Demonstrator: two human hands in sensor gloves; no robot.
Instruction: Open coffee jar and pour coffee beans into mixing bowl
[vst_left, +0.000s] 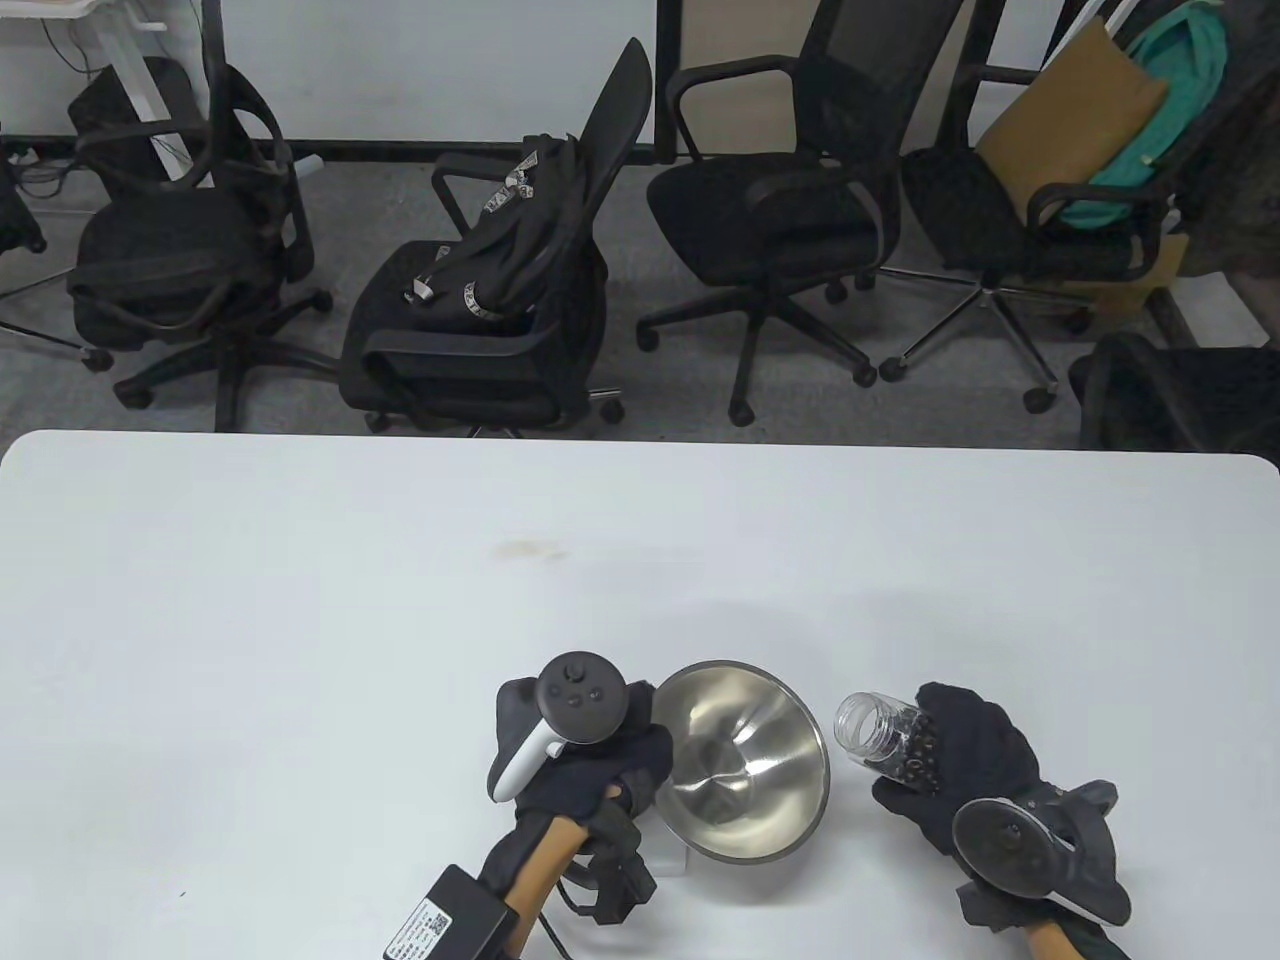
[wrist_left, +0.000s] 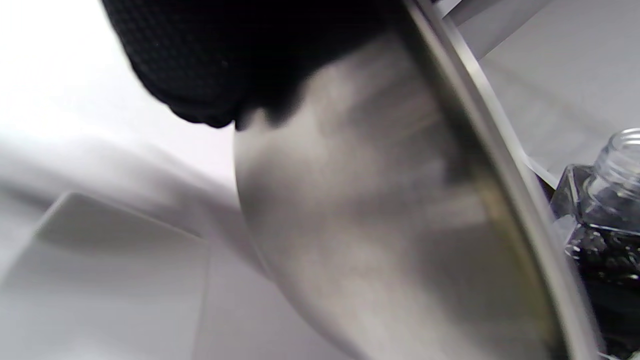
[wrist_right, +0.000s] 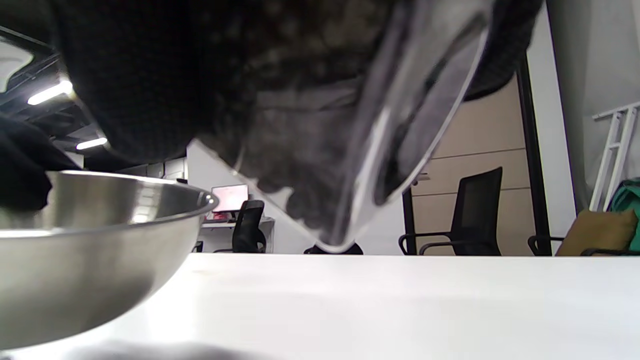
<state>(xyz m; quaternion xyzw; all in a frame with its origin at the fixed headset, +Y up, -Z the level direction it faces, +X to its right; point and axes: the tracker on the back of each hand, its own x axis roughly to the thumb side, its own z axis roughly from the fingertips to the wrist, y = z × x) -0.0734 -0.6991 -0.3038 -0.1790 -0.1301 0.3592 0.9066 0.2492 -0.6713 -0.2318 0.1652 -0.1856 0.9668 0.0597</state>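
A steel mixing bowl (vst_left: 745, 745) sits tilted near the table's front edge, its opening turned toward the jar. My left hand (vst_left: 600, 760) holds the bowl at its left rim; the bowl's outer wall (wrist_left: 380, 225) fills the left wrist view. My right hand (vst_left: 965, 765) grips a clear lidless coffee jar (vst_left: 885, 740) with dark beans inside, tipped with its mouth toward the bowl's right rim. The mouth is just outside the rim. The jar (wrist_right: 350, 150) hangs above the table in the right wrist view, with the bowl (wrist_right: 100, 250) at left. The jar also shows in the left wrist view (wrist_left: 607, 200).
The white table (vst_left: 400, 600) stretches back behind the hands. A flat clear or white piece (vst_left: 672, 858) lies under the bowl's front left and shows in the left wrist view (wrist_left: 110, 280). Several black office chairs (vst_left: 480, 300) stand beyond the far edge.
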